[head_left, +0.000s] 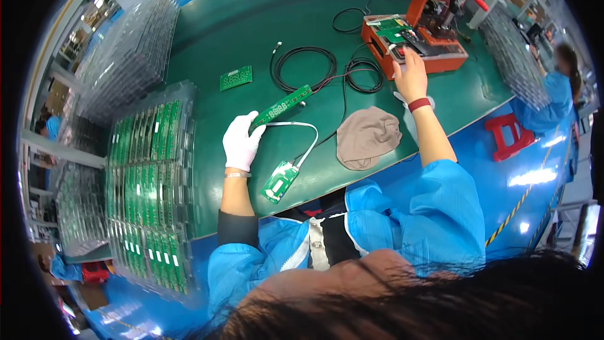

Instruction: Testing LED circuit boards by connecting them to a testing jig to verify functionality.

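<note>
My left hand (243,143), in a white glove, is closed on one end of a long narrow green circuit board (280,109) with a digit display. The board is tilted above the green table; a thin red and black cable runs from its far end. A white ribbon cable (311,132) links it to a smaller circuit board (280,181) lying near the table's front edge. My bare right hand (411,77) reaches to the front of an orange test fixture (434,63), fingers stretched out beside a small red part. Nothing shows in its grasp. Green boards (391,30) lie on the fixture.
Another green circuit board (236,79) lies farther back. Black cable (304,51) is coiled mid-table. A brown cloth cap (368,138) sits near the front edge. Clear trays of boards (148,182) stand at left, stacked trays (129,56) behind. At right are a red stool (508,136) and a person.
</note>
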Action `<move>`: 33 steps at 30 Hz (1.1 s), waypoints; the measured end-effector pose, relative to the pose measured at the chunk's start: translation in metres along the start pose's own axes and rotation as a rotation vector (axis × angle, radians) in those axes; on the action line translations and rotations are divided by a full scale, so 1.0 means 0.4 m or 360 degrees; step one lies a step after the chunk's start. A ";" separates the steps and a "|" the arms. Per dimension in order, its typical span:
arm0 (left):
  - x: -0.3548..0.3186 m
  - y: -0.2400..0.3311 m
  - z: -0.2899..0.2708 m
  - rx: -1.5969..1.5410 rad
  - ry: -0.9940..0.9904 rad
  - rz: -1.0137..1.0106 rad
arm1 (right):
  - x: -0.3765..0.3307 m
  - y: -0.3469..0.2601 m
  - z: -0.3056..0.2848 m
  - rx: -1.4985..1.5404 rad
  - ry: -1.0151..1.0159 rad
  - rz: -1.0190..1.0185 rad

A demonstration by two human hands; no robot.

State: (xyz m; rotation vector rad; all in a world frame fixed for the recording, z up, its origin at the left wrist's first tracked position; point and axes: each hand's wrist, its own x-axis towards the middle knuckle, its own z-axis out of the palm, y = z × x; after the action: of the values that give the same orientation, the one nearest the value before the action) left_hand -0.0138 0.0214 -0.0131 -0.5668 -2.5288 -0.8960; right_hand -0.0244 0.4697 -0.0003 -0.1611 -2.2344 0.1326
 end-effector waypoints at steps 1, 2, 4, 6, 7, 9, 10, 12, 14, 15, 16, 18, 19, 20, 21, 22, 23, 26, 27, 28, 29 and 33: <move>-0.004 -0.004 0.002 0.0012 0.0012 0.0017 | -0.005 0.017 0.002 0.0024 -0.0022 -0.0031; -0.006 -0.008 0.005 0.0027 0.0021 0.0032 | -0.015 0.031 0.007 -0.0015 -0.0030 -0.0049; -0.009 -0.033 0.001 0.0090 0.0068 0.0054 | -0.022 0.035 0.020 -0.0069 -0.0060 -0.0050; -0.010 -0.049 0.015 0.0146 0.0109 0.0071 | -0.013 0.049 0.016 -0.0055 -0.0007 -0.0133; -0.007 -0.055 0.018 0.0142 0.0160 0.0097 | -0.002 0.044 0.003 -0.0081 -0.0023 -0.0150; -0.004 -0.033 0.004 0.0148 0.0196 0.0095 | 0.003 0.017 0.000 -0.0175 0.0080 -0.0205; -0.002 -0.020 -0.012 0.0163 0.0202 0.0066 | 0.018 -0.009 0.001 -0.0182 0.0146 -0.0223; 0.003 -0.018 -0.013 0.0193 0.0194 0.0005 | 0.040 -0.148 -0.046 0.0148 0.0122 -0.0299; -0.002 -0.010 -0.008 0.0201 0.0172 -0.0016 | 0.019 -0.260 -0.057 0.0660 -0.0163 -0.0249; -0.006 -0.004 -0.006 0.0197 0.0176 -0.0012 | 0.001 -0.301 -0.055 0.0877 -0.0444 -0.0159; -0.015 -0.007 -0.011 0.0206 0.0184 -0.0015 | 0.003 -0.376 -0.087 0.1069 -0.0991 0.0151; 0.003 -0.008 -0.011 0.0198 0.0202 0.0035 | -0.039 -0.405 -0.020 0.1710 -0.1238 0.0353; 0.010 -0.010 -0.011 0.0207 0.0211 0.0034 | -0.049 -0.419 -0.001 0.1718 -0.1236 0.0342; 0.015 -0.010 -0.012 0.0220 0.0211 0.0060 | -0.058 -0.431 0.016 0.1883 -0.1279 0.0421; 0.008 -0.006 -0.011 0.0230 0.0202 0.0070 | -0.072 -0.441 0.027 0.2044 -0.1340 0.0510; 0.002 -0.003 -0.010 0.0238 0.0191 0.0080 | -0.082 -0.447 0.036 0.2202 -0.1399 0.0603; -0.001 -0.001 -0.007 0.0245 0.0180 0.0091 | -0.087 -0.450 0.042 0.2357 -0.1457 0.0700; 0.003 0.004 -0.013 0.0050 0.0231 0.0075 | -0.088 -0.449 0.047 0.2366 -0.1462 0.0753; 0.005 0.005 -0.015 -0.0047 0.0258 0.0076 | -0.087 -0.446 0.048 0.2371 -0.1454 0.0780; 0.005 0.004 -0.014 -0.0144 0.0286 0.0078 | -0.088 -0.444 0.049 0.2377 -0.1446 0.0806; 0.008 -0.005 -0.017 -0.0135 0.0294 0.0073 | -0.085 -0.444 0.052 0.2384 -0.1453 0.0796; 0.002 -0.050 -0.029 -0.0927 0.0301 -0.0633 | -0.086 -0.437 0.050 0.2405 -0.1404 0.0847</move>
State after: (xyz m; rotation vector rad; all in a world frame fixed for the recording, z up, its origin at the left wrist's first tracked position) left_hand -0.0219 -0.0004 -0.0145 -0.1160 -2.2253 -1.7645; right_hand -0.0310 0.2909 -0.0126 0.1881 -2.1503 2.4131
